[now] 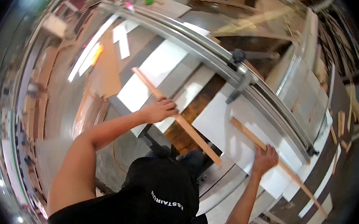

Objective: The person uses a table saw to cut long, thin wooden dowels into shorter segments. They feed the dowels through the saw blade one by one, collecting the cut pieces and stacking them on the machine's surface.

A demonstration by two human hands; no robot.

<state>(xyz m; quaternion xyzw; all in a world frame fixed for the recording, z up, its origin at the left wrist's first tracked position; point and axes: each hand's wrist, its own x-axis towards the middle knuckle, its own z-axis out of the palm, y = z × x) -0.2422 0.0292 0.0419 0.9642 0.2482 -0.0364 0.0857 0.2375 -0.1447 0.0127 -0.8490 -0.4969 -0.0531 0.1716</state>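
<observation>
My left hand (pixel 160 111) is closed around a light wooden strip (pixel 194 135), which slants down to the right over white panels. Its near end reaches out past the panels, close to my body. On the right, my right hand (pixel 265 158) grips a second wooden strip (pixel 292 174) that runs the same slanting way, above a white board (pixel 226 116). The two strips are apart. Between my hands, a brown stained work surface (pixel 181 140) shows under the boards.
A long metal rail (pixel 194 40) crosses behind the panels, with a dark clamp-like fitting (pixel 240 85) on it. Grey and white panels (pixel 163 55) lie at the left. An orange object (pixel 97 54) rests on brown sheet material. Wood offcuts (pixel 341 122) lie at the far right.
</observation>
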